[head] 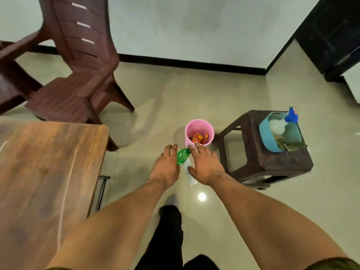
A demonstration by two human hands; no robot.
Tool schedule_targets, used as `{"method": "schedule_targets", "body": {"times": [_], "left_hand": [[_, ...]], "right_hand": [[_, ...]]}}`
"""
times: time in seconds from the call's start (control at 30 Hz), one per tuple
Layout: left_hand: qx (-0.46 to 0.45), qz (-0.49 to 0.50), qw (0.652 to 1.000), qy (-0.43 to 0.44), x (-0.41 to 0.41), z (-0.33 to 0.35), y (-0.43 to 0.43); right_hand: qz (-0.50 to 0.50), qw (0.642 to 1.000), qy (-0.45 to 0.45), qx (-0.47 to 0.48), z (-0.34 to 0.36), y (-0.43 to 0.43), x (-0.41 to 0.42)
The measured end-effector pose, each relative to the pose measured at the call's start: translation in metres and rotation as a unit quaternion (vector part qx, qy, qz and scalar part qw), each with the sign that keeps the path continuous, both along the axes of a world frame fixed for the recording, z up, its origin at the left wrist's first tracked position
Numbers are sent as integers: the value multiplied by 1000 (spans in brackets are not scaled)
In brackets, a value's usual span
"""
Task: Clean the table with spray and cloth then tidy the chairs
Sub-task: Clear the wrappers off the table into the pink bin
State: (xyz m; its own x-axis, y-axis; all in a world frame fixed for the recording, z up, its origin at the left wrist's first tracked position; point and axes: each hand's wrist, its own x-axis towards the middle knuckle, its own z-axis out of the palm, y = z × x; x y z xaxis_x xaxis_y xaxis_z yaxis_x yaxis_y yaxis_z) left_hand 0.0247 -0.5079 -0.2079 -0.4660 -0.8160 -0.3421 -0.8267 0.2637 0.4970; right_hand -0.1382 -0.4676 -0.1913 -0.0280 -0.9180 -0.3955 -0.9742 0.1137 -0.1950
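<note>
Tiled floor (233, 90), pale and glossy, one ceiling light reflected in it.

Wooden surface (44, 164) at left, only its near corner in view, pale streaks across the top.

Two maroon plastic chairs: one (78, 75) at the far end of the surface, the second (9, 78) cut off by the left edge. Both blurred.

Dark plastic stool (268, 164) at right, standing well apart from the surface.

Blue basin (265, 137) on top of the stool. The spray bottle (291, 114) lies inside it with its blue trigger head over the far rim. The cloth (290, 146), greenish and patterned, is draped over the near rim onto the stool.

Pink bin (187, 133) on the floor between surface and stool, orange wrappers (197, 138) inside.

Person stands over the bin with both arms out.

Left hand (165, 166): palm down, fingers fairly straight. A green bottle (182, 156) sits against its thumb side. The thumb is hidden, so I cannot tell if it has a hold.

Right hand (206, 166): fingers spread flat, gripping nothing visible, just beside the bottle's cap end.

Something white (191, 176) below the bottle; too blurred to identify.
</note>
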Motion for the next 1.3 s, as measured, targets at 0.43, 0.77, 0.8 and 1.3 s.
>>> {"method": "schedule_targets", "body": {"times": [0.43, 0.77, 0.8, 1.3], "left_hand": [[30, -47, 998, 25, -142, -157, -178], [74, -50, 996, -23, -206, -290, -242], [74, -48, 995, -43, -209, -301, -247], [114, -40, 969, -216, -191, -306, -253]], "right_hand": [[92, 993, -16, 70, -183, -211, -163], [117, 980, -59, 149, -336, -278, -226], [100, 981, -49, 161, -351, -280, -231], [-87, 975, -26, 204, -388, -293, -238]]}}
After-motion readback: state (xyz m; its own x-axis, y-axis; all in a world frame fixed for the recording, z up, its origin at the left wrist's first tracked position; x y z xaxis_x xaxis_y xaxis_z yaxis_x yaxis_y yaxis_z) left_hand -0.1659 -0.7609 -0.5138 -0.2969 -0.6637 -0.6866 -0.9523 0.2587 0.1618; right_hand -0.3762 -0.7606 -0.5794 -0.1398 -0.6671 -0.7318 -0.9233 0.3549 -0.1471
